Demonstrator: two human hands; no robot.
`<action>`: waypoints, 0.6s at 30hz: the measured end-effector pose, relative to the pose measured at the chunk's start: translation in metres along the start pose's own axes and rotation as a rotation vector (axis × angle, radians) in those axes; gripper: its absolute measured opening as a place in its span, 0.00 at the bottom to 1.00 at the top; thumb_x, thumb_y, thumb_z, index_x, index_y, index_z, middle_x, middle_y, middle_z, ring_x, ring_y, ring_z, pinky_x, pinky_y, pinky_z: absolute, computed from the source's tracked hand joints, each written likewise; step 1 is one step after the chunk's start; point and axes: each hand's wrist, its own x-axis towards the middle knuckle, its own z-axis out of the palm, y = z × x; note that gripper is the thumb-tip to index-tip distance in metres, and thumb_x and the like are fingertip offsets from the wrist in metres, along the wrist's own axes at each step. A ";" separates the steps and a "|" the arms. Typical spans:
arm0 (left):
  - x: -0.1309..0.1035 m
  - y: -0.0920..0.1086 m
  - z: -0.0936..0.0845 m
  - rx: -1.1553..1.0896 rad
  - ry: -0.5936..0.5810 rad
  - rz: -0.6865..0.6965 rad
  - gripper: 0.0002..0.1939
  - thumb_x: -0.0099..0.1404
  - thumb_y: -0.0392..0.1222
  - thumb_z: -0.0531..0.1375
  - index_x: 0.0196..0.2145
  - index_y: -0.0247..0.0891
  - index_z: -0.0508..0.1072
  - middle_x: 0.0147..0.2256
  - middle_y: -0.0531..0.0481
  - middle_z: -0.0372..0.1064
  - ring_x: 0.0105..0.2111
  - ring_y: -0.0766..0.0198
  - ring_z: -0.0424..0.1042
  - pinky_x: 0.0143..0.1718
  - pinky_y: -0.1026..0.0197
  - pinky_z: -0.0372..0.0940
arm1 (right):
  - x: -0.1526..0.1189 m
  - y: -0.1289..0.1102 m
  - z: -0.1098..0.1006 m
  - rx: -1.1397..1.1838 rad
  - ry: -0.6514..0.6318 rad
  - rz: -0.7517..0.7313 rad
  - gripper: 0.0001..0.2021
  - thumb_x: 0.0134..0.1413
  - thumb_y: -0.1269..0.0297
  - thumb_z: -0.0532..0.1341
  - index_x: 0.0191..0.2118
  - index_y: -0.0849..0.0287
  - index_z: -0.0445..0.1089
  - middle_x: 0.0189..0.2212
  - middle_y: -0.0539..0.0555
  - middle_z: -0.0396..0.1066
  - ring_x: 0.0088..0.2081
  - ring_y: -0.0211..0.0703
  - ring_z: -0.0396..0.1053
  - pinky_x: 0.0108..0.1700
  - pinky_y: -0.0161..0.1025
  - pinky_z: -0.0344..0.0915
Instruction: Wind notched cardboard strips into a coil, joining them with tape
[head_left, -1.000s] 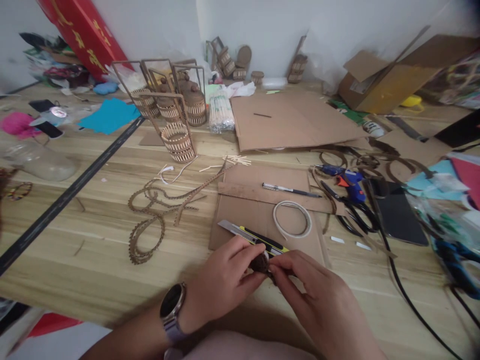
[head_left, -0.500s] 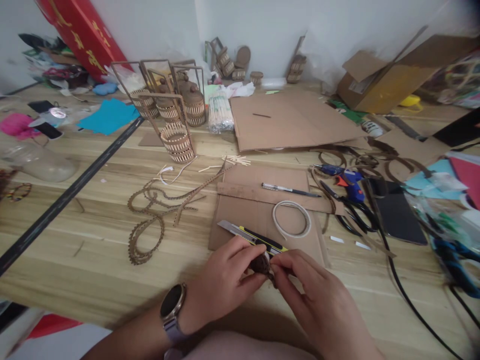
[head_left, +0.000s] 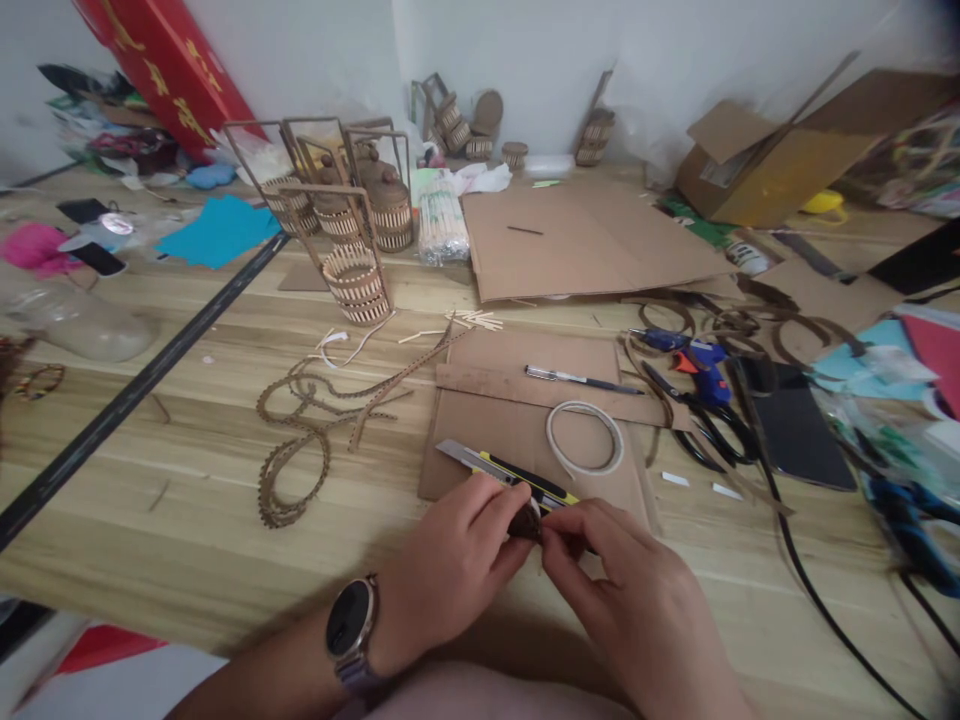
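Note:
My left hand (head_left: 461, 550), with a watch on its wrist, is closed around a small dark brown coil (head_left: 526, 521) that looks like rolled cardboard strip. The fingertips of my right hand (head_left: 626, 580) pinch at the coil's right side, where its edge is partly hidden by the fingers. Just beyond both hands lies a yellow and black utility knife (head_left: 517, 475), its blade out and pointing left. It rests on a cardboard piece (head_left: 480, 430), with a roll of white tape (head_left: 551, 440) and a pen (head_left: 581, 379) farther back.
Notched cardboard strips (head_left: 292, 470) curl on the table to the left. Small slatted buckets (head_left: 356, 285) with tall handles stand behind. At right lie black scissors (head_left: 720, 430), a blue glue gun (head_left: 705, 370), a phone (head_left: 799, 425) and a black cable (head_left: 795, 560).
The dark coil has turned slightly between my fingers, and the end that hung below it no longer shows. My left wrist has shifted a little to the right.

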 end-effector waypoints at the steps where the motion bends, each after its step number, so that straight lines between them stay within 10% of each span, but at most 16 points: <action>1: 0.000 0.000 0.000 -0.006 0.001 0.005 0.15 0.69 0.35 0.56 0.53 0.34 0.65 0.40 0.43 0.71 0.38 0.57 0.74 0.40 0.55 0.73 | 0.001 -0.001 0.001 -0.026 0.018 -0.028 0.10 0.60 0.70 0.54 0.28 0.55 0.67 0.21 0.48 0.68 0.24 0.40 0.69 0.30 0.37 0.65; 9: 0.001 -0.001 0.000 -0.122 -0.033 0.010 0.16 0.66 0.32 0.59 0.52 0.36 0.66 0.42 0.44 0.71 0.40 0.58 0.73 0.41 0.56 0.73 | 0.007 0.012 -0.017 -0.077 -0.017 0.022 0.07 0.58 0.67 0.56 0.29 0.55 0.66 0.23 0.49 0.71 0.26 0.42 0.71 0.29 0.37 0.65; 18: 0.002 0.002 -0.001 -0.143 -0.051 -0.009 0.18 0.63 0.29 0.60 0.50 0.36 0.69 0.40 0.45 0.72 0.38 0.59 0.73 0.41 0.58 0.73 | -0.002 0.083 -0.073 -0.386 0.108 0.368 0.06 0.51 0.58 0.62 0.31 0.53 0.72 0.27 0.56 0.76 0.18 0.45 0.67 0.19 0.40 0.57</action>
